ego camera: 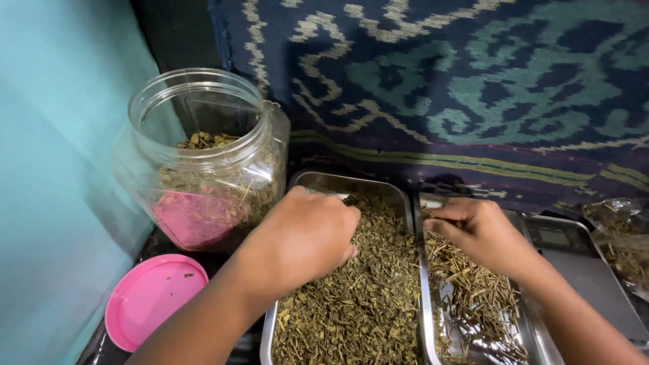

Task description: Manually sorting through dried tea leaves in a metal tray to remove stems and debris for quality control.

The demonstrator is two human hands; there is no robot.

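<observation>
Under the left hand, whose grip is curled down into the dried green leaves, the steel tray runs lengthwise from six to twelve o'clock. At three o'clock the right hand seems to pinch a stem over the twig tray. At ten o'clock, nearer the left hand, the open jar tilts; its pink lid lies at eight.

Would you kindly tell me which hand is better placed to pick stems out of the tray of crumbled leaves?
Probably the left hand: it already rests on the leaves in the left tray, while the right hand is over the stem tray.
</observation>
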